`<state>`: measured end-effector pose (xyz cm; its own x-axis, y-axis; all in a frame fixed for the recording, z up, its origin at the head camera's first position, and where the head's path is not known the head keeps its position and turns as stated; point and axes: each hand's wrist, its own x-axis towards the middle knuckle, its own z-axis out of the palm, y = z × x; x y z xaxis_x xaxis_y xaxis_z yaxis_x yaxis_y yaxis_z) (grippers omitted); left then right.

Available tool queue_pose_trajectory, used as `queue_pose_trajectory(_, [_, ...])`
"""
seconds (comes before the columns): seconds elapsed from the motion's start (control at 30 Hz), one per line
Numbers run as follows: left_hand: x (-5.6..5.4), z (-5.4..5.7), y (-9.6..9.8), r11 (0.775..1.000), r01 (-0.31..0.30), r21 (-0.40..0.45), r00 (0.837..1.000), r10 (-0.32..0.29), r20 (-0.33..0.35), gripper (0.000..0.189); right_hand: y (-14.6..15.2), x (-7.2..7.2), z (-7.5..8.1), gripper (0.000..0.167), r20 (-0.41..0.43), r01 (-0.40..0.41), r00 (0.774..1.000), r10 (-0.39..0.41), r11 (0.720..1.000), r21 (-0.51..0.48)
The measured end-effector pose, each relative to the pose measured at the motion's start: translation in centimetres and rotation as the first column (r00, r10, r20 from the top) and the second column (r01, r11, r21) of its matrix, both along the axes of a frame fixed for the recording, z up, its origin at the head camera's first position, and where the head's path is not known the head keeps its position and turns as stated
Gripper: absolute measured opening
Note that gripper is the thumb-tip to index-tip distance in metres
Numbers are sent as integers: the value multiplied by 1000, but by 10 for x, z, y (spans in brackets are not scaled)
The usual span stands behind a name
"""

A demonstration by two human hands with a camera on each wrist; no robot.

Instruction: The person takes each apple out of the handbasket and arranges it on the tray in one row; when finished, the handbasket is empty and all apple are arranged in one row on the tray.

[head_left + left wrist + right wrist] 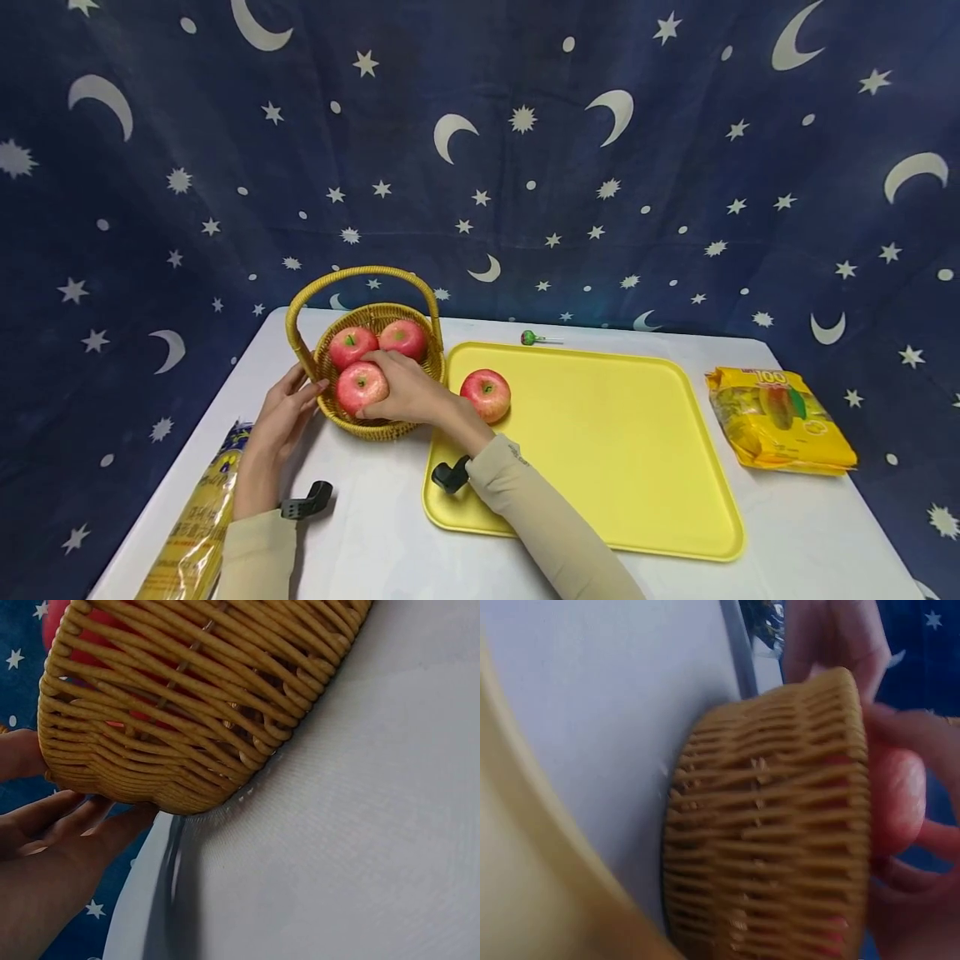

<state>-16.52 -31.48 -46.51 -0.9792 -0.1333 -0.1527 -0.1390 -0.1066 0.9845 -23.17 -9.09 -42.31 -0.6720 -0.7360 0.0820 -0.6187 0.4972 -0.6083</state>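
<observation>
A wicker basket (pixel 381 432) with a tall arched handle stands at the back left of the white table. Two red apples, one at the left (pixel 351 345) and one at the right (pixel 405 337), lie in its back half. My right hand (pixel 411 390) grips another apple (pixel 362 388) at the basket's front, fingers and thumb round it; the right wrist view shows this apple (pixel 900 802) above the rim. With thumb and fingers my left hand (pixel 283 417) holds the basket's left rim. In the left wrist view its fingers (pixel 112 829) touch the woven side.
A yellow tray (pixel 600 450) lies right of the basket, with a single apple (pixel 486 395) at its left edge. Behind it is a green-wrapped lollipop (pixel 529 337). A yellow packet (pixel 780 421) sits at the far right, a long shiny packet (pixel 191 525) at the left edge.
</observation>
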Motion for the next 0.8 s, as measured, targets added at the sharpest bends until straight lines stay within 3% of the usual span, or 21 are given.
queue_pose_trajectory(0.23, [1, 1, -1, 1000, 8, -26, 1000, -7, 10, 74, 21, 4, 13, 81, 50, 12, 999, -8, 997, -76])
queue_pose_trajectory(0.5, [-1, 2, -1, 999, 14, -40, 999, -12, 39, 76, 51, 8, 22, 85, 55, 20, 998, -15, 996, -91])
queue_pose_trajectory(0.8, [0, 3, -1, 998, 39, -50, 998, -37, 42, 76, 91, 8, 28, 78, 53, 55, 997, -48, 990, -129])
